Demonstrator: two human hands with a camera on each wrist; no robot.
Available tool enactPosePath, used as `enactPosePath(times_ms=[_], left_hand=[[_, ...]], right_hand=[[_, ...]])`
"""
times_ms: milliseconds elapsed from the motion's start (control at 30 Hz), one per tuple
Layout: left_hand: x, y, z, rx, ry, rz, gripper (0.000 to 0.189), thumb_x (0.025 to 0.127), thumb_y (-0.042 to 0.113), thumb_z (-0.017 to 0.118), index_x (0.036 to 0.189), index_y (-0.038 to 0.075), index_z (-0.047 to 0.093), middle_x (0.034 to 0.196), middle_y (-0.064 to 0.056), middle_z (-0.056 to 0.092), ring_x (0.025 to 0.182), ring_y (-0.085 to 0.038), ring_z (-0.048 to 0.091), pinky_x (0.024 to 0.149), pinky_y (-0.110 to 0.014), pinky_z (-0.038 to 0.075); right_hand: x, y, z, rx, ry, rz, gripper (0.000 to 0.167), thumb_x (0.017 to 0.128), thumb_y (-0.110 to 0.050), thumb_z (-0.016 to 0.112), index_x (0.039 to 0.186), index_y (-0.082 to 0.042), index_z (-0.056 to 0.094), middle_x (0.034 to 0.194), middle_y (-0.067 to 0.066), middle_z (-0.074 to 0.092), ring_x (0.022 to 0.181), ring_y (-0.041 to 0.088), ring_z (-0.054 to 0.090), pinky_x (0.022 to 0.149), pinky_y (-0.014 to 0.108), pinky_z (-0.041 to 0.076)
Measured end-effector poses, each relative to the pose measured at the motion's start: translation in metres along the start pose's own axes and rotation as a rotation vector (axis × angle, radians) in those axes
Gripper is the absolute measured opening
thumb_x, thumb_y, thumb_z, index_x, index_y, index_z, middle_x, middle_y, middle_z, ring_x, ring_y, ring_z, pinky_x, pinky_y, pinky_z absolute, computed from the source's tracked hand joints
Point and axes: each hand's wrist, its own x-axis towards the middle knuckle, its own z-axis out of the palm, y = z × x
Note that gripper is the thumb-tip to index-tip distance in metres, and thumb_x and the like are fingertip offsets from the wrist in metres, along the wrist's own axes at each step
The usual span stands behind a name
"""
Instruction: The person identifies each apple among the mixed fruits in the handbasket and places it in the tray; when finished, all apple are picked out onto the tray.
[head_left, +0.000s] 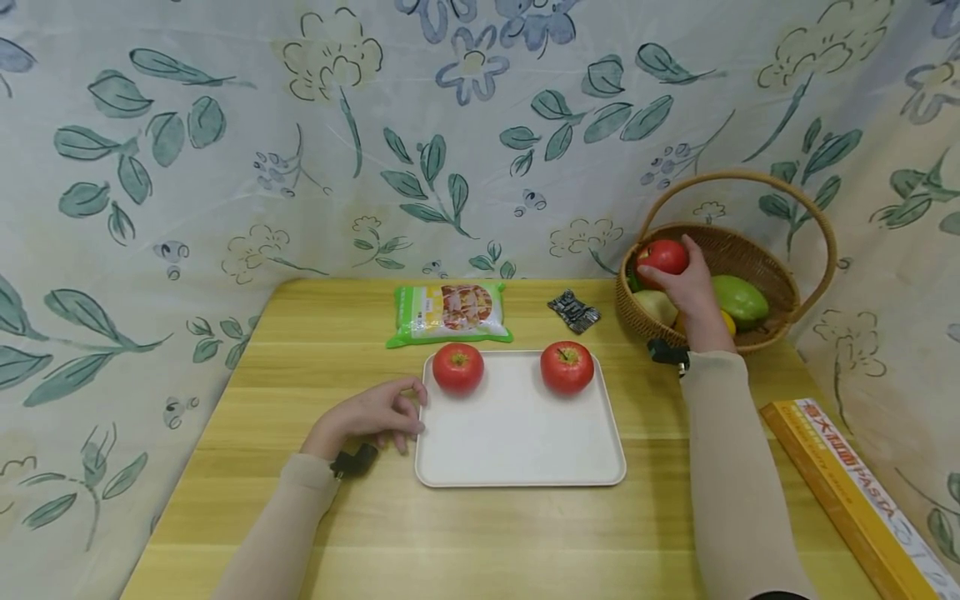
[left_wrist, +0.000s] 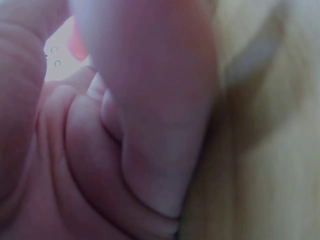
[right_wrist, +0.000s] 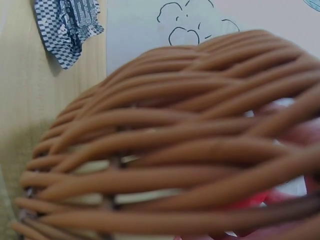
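Red apple (head_left: 660, 257), inside the wicker basket (head_left: 636, 318) at the table's (head_left: 375, 533) far right corner: the thumb and fingers of the right hand (head_left: 692, 287) are clamped around it, near the basket's left rim. The left hand (head_left: 375, 412) lies beside the left edge of the white tray (head_left: 517, 442), fingers loosely bent, apparently holding nothing. Two more apples (head_left: 567, 367) sit near the tray's far corners. The step in hand is probably taking fruit out; the next move would call for lifting clear of rim and handle (head_left: 738, 175). Open room spans the tray's near half.
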Motion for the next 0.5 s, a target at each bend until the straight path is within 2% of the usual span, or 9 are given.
enactPosePath(times_ms=[267,500], left_hand=[[0.0002,-0.0004,0.0004,0.006,-0.001,0.002,0.045,0.094,0.024,0.081,0.126,0.013,0.052,0.082,-0.005,0.075,0.061,-0.017,0.073,0.046,-0.024,0.048],[-0.0004,0.0008,0.0005,-0.006,0.002,0.0,0.045,0.094,0.024,0.081,0.127,0.013,0.051,0.082,-0.005,0.075,0.06,-0.017,0.073,0.046,-0.024,0.047]], right_hand=[[-0.0014,0.0014,-0.0023,-0.012,-0.004,-0.016,0.094,0.102,-0.009,0.067,0.172,-0.021,0.005,0.179,0.018,0.009,0.163,0.042,0.019,0.133,0.056,0.022],[0.0008,0.0027,-0.0041,-0.011,0.035,-0.004,0.089,0.103,-0.016,0.068,0.171,-0.018,0.012,0.179,0.015,0.013,0.164,0.038,0.02,0.134,0.053,0.022]])
